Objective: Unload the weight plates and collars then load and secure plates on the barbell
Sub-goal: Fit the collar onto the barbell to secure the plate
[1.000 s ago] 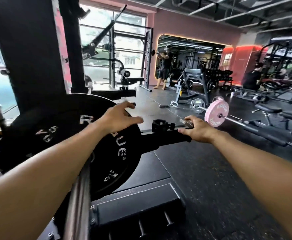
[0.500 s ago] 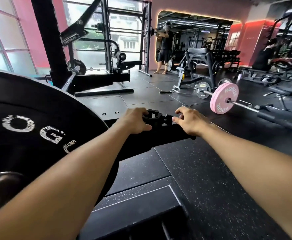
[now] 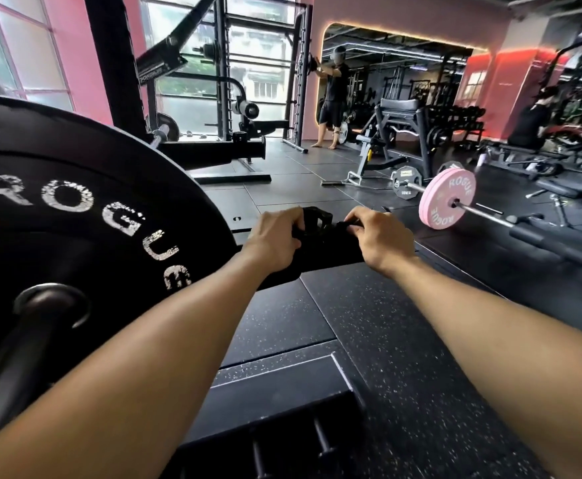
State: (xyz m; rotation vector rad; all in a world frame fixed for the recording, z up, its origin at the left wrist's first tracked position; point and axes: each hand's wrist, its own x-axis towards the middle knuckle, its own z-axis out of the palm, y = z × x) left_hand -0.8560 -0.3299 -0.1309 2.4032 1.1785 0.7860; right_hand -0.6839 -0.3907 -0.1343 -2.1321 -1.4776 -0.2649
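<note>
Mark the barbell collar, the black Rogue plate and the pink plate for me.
barbell collar (image 3: 315,221), head view, top between the hands
black Rogue plate (image 3: 85,236), head view, face
pink plate (image 3: 447,198), head view, face

Daylight floods in through the windows (image 3: 193,63) at upper left, blown out and hazy, while a warm strip light glows around the mirror (image 3: 396,32), the dark floor (image 3: 386,340) stays dim, and wide-angle distortion bends and softens the edges.

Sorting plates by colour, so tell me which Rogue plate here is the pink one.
The pink plate on the barbell lying on the floor at far right; the big Rogue plate close at left is black with white letters.
</note>
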